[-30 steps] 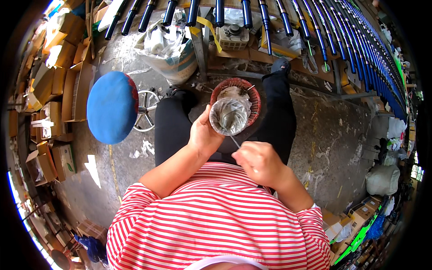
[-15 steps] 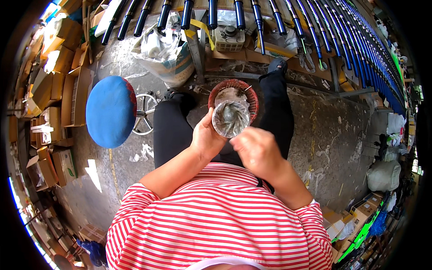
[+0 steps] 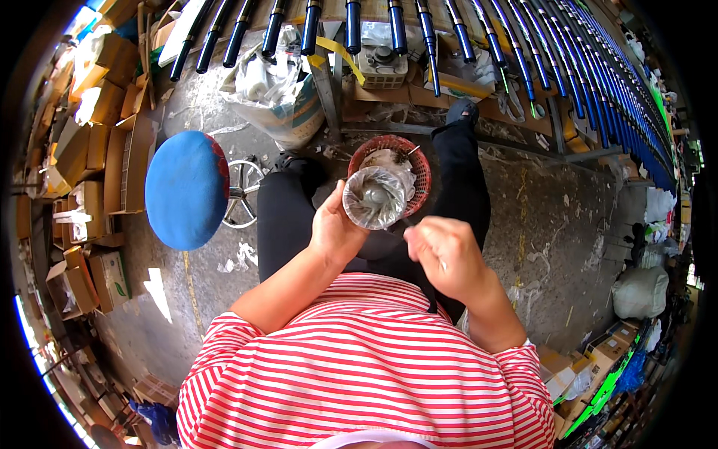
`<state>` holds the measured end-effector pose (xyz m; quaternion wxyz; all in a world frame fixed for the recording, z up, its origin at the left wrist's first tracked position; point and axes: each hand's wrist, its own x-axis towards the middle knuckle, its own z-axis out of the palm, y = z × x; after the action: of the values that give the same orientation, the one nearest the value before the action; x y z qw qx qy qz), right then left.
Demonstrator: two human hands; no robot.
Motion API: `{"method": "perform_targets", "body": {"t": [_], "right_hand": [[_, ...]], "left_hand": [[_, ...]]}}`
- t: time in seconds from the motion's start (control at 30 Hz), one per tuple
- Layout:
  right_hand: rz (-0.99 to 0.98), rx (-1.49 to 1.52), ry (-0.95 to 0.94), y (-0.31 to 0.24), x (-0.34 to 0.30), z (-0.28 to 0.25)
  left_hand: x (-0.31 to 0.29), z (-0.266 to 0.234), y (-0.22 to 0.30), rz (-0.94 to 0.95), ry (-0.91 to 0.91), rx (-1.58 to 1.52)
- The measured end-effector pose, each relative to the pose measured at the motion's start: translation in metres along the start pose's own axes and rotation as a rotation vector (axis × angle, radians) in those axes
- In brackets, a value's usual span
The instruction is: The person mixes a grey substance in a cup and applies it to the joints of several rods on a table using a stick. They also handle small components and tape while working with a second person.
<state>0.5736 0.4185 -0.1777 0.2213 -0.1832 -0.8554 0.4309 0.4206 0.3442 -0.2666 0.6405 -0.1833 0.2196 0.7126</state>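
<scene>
Left fingers [image 3: 336,200] hold a plastic bowl [image 3: 374,197] from the left, right fingers [image 3: 423,241] a stick [image 3: 407,222].

At your left, a blue stool [image 3: 187,191] stands on the scrap-littered grey floor [image 3: 553,198], with boxes [image 3: 133,161] stacked beyond it. Before you runs a wooden bench [image 3: 331,11]; bright light [image 3: 31,350] edges the far left.

A red basket [image 3: 424,179] blocks passage beyond the bowl [image 3: 375,199].

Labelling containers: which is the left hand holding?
The round plastic-lined container, nearest the person; the red basket and large bin sit beyond it.
</scene>
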Motion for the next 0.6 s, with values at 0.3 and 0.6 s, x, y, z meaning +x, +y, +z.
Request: {"method": "perform_targets", "body": {"t": [0.3,0.6], "right_hand": [[-0.012,-0.02,0.01,-0.003,0.0,0.0],[-0.028,-0.06,0.018,-0.009,0.001,0.0]], "left_hand": [[0.003,-0.003,0.002,0.006,-0.037,-0.022],[-0.002,0.006,0.003,0.009,-0.119,-0.014]]}}
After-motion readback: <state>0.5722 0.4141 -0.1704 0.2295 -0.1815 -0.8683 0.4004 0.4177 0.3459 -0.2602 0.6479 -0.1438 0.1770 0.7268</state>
